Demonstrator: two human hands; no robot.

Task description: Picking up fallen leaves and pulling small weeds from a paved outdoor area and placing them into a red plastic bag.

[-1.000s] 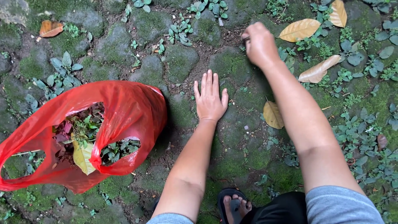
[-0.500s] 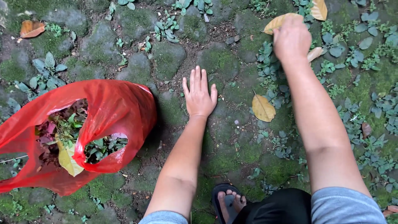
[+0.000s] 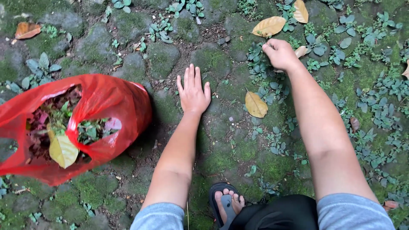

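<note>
Beyond the red plastic bag (image 3: 106, 106), toward the top right of the view, the person's right hand (image 3: 279, 54) is stretched out over mossy paving stones (image 3: 162, 55) and low green weeds (image 3: 264, 72). Its grip is curled closed, knuckles up; a pale leaf edge (image 3: 301, 51) shows just beside it, but whether the fingers have hold of it, or of a weed stem, cannot be told. A large dry yellow leaf (image 3: 268, 26) lies just past the hand, farther from the bag, its long axis slanting up to the right. Another yellow leaf (image 3: 256, 104) lies between the two arms, nearer the bag, its long axis running slightly off vertical, pointed end up. The right hand is the nearer one to both leaves. The left hand (image 3: 193, 90) rests flat on the stones, fingers spread, holding nothing, just beside the bag's right edge. The bag sits open, filled with pulled weeds and one yellow leaf (image 3: 62, 150).
</note>
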